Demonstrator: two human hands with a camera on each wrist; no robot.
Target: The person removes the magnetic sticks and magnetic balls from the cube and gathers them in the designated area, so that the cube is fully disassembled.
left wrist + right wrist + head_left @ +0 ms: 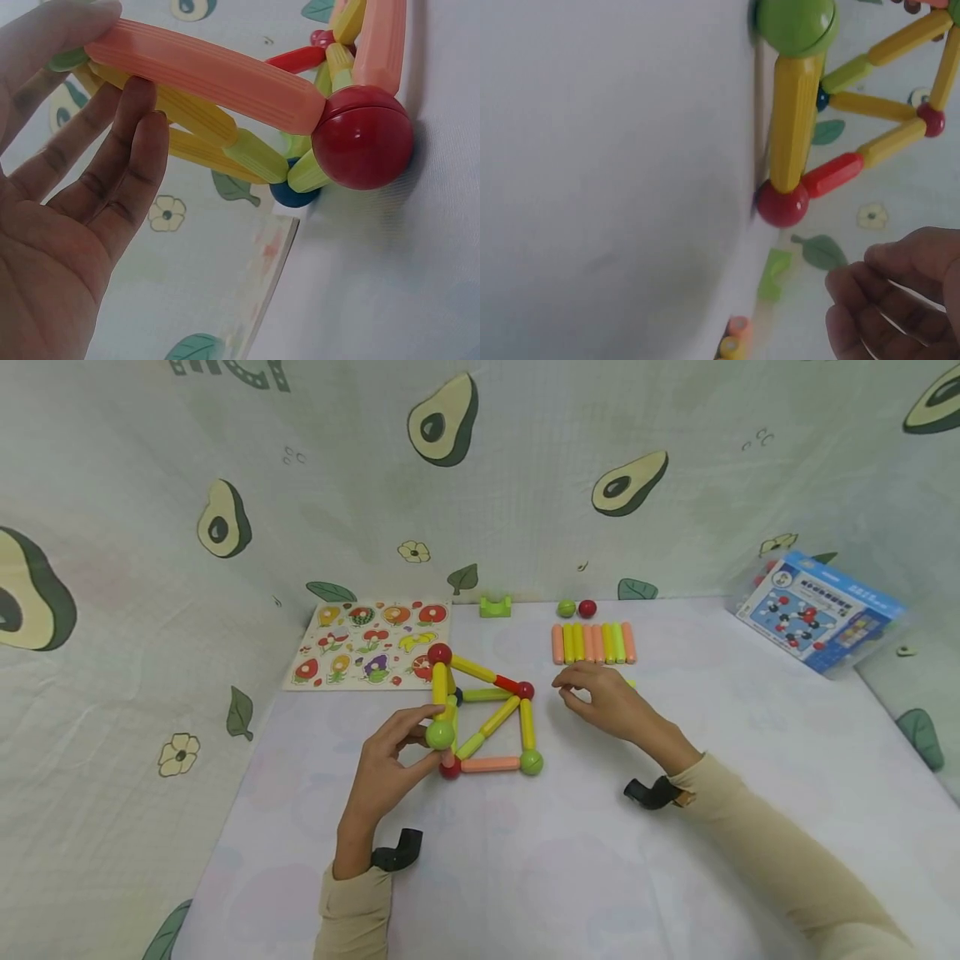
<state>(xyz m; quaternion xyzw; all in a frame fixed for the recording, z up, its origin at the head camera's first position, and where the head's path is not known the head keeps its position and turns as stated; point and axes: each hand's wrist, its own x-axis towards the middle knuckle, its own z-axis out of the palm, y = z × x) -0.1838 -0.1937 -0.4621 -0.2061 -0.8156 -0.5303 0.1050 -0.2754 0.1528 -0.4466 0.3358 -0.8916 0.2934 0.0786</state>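
Observation:
A frame of magnetic rods and balls (491, 764) stands on the table, with yellow, pink, light green and red rods between red, green and dark blue balls. My left hand (390, 760) pinches a raised green ball (440, 735) at its near left corner. From that ball a pink rod (210, 75) slopes down to a red ball (362, 139) on the table, as the left wrist view shows. My right hand (611, 697) hovers right of the frame, fingers loosely bent, with nothing visible in it. A row of rods (592, 643) lies just beyond it.
Behind the row sit a loose green ball (566, 608) and a red ball (587, 608). A light green bracket-shaped piece (495, 607) stands at the back. A fruit picture board (330, 681) lies at the back left, a blue and white box (817, 610) at the back right.

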